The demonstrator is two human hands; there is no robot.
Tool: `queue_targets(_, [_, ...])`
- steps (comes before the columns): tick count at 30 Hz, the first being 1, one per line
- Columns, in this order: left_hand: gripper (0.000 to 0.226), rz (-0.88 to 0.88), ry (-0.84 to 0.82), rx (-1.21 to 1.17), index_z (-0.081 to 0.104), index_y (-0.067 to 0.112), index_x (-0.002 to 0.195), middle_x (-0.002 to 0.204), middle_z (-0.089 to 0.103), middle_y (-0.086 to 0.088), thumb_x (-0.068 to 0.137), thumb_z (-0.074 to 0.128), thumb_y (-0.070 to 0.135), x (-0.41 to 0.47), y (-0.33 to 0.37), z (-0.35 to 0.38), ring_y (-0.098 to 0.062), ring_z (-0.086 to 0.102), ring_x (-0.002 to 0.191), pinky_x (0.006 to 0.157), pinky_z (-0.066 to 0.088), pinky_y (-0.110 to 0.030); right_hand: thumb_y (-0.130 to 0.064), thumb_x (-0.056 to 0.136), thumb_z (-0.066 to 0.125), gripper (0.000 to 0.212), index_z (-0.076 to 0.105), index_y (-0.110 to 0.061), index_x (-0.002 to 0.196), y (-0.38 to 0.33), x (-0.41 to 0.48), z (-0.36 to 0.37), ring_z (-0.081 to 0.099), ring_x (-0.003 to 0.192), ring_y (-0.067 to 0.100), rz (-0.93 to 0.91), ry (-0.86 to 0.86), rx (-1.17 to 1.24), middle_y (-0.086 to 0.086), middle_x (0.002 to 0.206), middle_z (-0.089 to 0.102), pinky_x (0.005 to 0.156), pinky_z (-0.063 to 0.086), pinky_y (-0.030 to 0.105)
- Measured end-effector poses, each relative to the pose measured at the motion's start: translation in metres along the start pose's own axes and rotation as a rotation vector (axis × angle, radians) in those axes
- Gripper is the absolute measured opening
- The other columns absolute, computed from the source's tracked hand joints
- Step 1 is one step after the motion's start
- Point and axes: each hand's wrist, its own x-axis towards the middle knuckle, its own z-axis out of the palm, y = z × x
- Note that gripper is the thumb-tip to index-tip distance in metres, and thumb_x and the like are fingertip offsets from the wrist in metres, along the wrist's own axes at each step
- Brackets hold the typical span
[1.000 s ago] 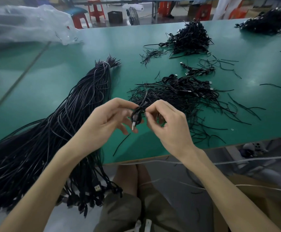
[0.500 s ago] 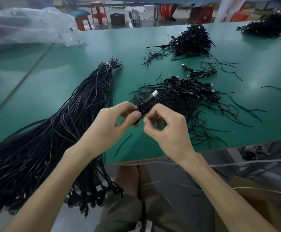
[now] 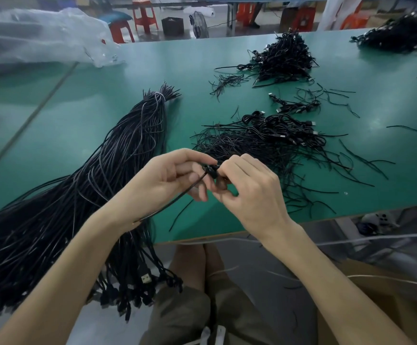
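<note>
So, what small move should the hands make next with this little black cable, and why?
Probably wrap the loose tail once more round the small coil. The left hand and the right hand both pinch that coil between their fingertips. The tail runs straight from it, down and to the left, not yet wound in.

A: Site type?
B: Small factory floor, a cable-assembly workshop. Long green bench (image 3: pixel 78 125), tied bundle of black USB cables (image 3: pixel 118 155), heaps of coiled cables (image 3: pixel 284 58).
A: Anything else?
B: Clear plastic bag (image 3: pixel 40 36), red plastic stools (image 3: pixel 144 14), floor fan (image 3: pixel 200 24).
</note>
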Motion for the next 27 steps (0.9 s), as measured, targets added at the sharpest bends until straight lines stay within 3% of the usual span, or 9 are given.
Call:
queue_targets(4, [0.021, 0.035, 0.124, 0.225, 0.071, 0.017, 0.113, 0.099, 0.067, -0.013, 0.093, 0.071, 0.011, 0.004, -0.011, 0.001, -0.010, 0.062, 0.085, 0.075, 0.054, -0.029, -0.001, 0.084, 0.062, 0.010, 0.058, -0.005, 0.076, -0.002, -0.002, 0.003, 0.052, 0.070, 0.023, 0.045, -0.053, 0.119, 0.003, 0.073, 0.056, 0.065, 0.049, 0.036])
queue_targets(6, [0.023, 0.061, 0.168, 0.346, 0.073, 0.022, 0.112, 0.109, 0.061, -0.005, 0.090, 0.070, 0.029, 0.005, -0.014, 0.005, -0.010, 0.061, 0.101, 0.083, 0.056, -0.028, -0.002, 0.084, 0.063, 0.008, 0.059, -0.005, 0.079, -0.002, -0.004, 0.003, 0.052, 0.073, 0.020, 0.116, -0.065, 0.214, 0.000, 0.076, 0.057, 0.066, 0.048, 0.033])
queue_targets(8, [0.028, 0.064, 0.154, 0.351, 0.073, 0.020, 0.114, 0.115, 0.066, 0.003, 0.092, 0.064, 0.035, 0.006, -0.015, 0.007, -0.011, 0.064, 0.110, 0.091, 0.056, -0.028, -0.003, 0.087, 0.063, 0.009, 0.058, -0.006, 0.080, -0.002, -0.004, 0.004, 0.051, 0.074, 0.018, 0.155, -0.087, 0.252, -0.002, 0.077, 0.056, 0.067, 0.047, 0.031])
queue_targets(10, [0.028, 0.030, 0.156, 0.399, 0.069, 0.024, 0.114, 0.103, 0.073, 0.012, 0.095, 0.058, 0.041, 0.005, -0.015, 0.008, -0.005, 0.069, 0.103, 0.090, 0.055, -0.028, -0.004, 0.089, 0.064, 0.011, 0.057, -0.007, 0.081, -0.001, -0.004, 0.004, 0.050, 0.073, 0.018, 0.147, -0.127, 0.226, -0.002, 0.076, 0.054, 0.069, 0.046, 0.032])
queue_targets(13, [0.024, 0.026, 0.222, 0.635, 0.058, 0.029, 0.112, 0.085, 0.072, 0.017, 0.100, 0.052, 0.049, 0.004, -0.015, 0.009, -0.004, 0.068, 0.085, 0.075, 0.054, -0.029, -0.004, 0.091, 0.063, 0.015, 0.057, -0.008, 0.079, -0.003, -0.005, 0.006, 0.049, 0.070, 0.019, 0.100, -0.140, 0.120, -0.001, 0.074, 0.053, 0.069, 0.045, 0.036])
queue_targets(16, [0.011, -0.028, 0.273, 0.532, 0.053, 0.030, 0.103, 0.074, 0.074, 0.012, 0.104, 0.055, 0.040, 0.007, -0.013, 0.011, -0.010, 0.061, 0.056, 0.051, 0.049, -0.023, -0.004, 0.094, 0.058, 0.019, 0.057, -0.008, 0.075, -0.009, -0.004, 0.008, 0.050, 0.068, 0.022, 0.039, -0.080, 0.040, 0.002, 0.071, 0.053, 0.067, 0.045, 0.039])
queue_targets(18, [0.008, -0.138, 0.308, 0.376, 0.055, 0.027, 0.101, 0.069, 0.074, 0.006, 0.104, 0.058, 0.034, 0.011, -0.011, 0.011, -0.013, 0.057, 0.047, 0.044, 0.043, -0.020, -0.003, 0.096, 0.053, 0.025, 0.056, -0.008, 0.072, -0.012, -0.001, 0.011, 0.049, 0.065, 0.025, -0.044, -0.023, -0.048, 0.004, 0.069, 0.051, 0.064, 0.045, 0.040])
queue_targets(23, [0.010, -0.409, 0.308, 0.389, 0.055, 0.021, 0.103, 0.064, 0.074, 0.000, 0.105, 0.055, 0.031, 0.020, -0.007, 0.007, -0.020, 0.059, 0.046, 0.045, 0.049, -0.031, -0.004, 0.101, 0.047, 0.033, 0.052, -0.011, 0.069, -0.017, -0.002, 0.020, 0.043, 0.061, 0.027, -0.186, 0.054, -0.165, 0.005, 0.066, 0.045, 0.059, 0.038, 0.040])
queue_targets(27, [0.023, -0.428, 0.238, 0.331, 0.057, 0.015, 0.104, 0.070, 0.077, 0.001, 0.107, 0.051, 0.037, 0.020, -0.007, 0.004, -0.022, 0.066, 0.047, 0.046, 0.049, -0.024, -0.004, 0.098, 0.052, 0.026, 0.056, -0.008, 0.073, -0.011, -0.009, 0.021, 0.048, 0.063, 0.025, -0.091, -0.036, -0.085, 0.004, 0.069, 0.051, 0.062, 0.045, 0.040])
